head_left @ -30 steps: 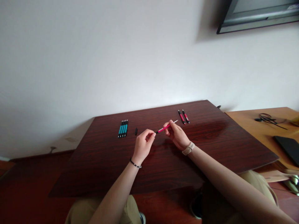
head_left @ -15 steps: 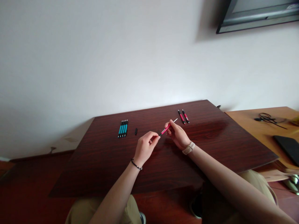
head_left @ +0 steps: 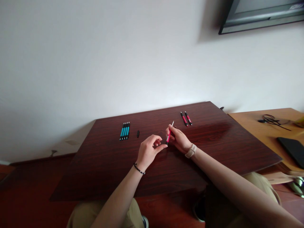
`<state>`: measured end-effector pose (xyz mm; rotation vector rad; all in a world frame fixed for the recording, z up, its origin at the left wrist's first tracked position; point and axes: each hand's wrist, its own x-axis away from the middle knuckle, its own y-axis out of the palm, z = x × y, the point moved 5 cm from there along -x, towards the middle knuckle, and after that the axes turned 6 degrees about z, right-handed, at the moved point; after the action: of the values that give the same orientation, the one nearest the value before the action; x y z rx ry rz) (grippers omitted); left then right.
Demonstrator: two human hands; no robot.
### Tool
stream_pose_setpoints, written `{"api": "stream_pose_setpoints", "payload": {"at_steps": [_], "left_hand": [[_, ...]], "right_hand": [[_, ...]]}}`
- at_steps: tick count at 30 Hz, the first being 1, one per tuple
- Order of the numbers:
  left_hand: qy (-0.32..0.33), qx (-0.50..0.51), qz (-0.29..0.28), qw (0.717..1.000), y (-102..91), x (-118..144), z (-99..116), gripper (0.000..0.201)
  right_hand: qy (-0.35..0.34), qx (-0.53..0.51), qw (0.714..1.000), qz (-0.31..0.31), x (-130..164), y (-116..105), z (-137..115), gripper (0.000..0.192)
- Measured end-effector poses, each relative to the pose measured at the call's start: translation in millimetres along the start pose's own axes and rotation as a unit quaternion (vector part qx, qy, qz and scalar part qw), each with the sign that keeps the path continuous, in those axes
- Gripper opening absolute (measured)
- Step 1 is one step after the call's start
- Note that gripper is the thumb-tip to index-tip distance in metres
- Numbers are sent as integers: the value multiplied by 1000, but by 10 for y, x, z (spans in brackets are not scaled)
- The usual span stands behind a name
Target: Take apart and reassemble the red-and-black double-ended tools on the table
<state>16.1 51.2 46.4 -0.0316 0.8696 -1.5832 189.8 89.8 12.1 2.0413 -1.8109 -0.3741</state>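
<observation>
My right hand (head_left: 178,139) grips a pink pen (head_left: 169,134), held nearly upright with its white tip pointing up. My left hand (head_left: 149,151) is beside it, fingers curled, with thumb and forefinger at the pen's dark lower end. Both hands hover over a dark red wooden table (head_left: 106,164). A small black cap (head_left: 138,134) lies on the table to the left of my hands. Further left lies a row of several teal pens (head_left: 125,130). Two pink pens (head_left: 186,118) rest at the far right of the table.
A lighter wooden desk (head_left: 261,129) adjoins on the right, bearing a black cable (head_left: 270,119) and a flat black device (head_left: 291,150). A white wall rises behind the table. A dark screen (head_left: 258,14) hangs at upper right.
The pink pen has swung from nearly level to nearly upright in my right hand. My left hand has moved slightly right and lower, staying at the pen's lower end.
</observation>
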Motion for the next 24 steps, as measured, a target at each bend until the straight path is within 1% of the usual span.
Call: {"api": "stream_pose_setpoints", "payload": {"at_steps": [4,7,11,15,19,24], "left_hand": [[-12,-10,28,999,-19,-26,-16,21],[-19,17,22,999,-4,-43,-23,20],[-15,18,7,1000,19,-37,-6,19],[-30,9,30,999,-20,-40,-30,20],[-47,18,42,998,-42,-44,-76,20],[-55,20,46,997,-42,-35,-86,19]], "right_hand": [[-41,-19,997,55,-28,-83,-59,51],[-62,-30,995,76,-26,-110,-110,48],[-57,3,998,39,25,-7,-138,49],[-53,36,998,-2,88,81,-162,50],[-46,56,997,-17,119,87,-187,52],[-31,34,999,-28,123,95,-172,52]]}}
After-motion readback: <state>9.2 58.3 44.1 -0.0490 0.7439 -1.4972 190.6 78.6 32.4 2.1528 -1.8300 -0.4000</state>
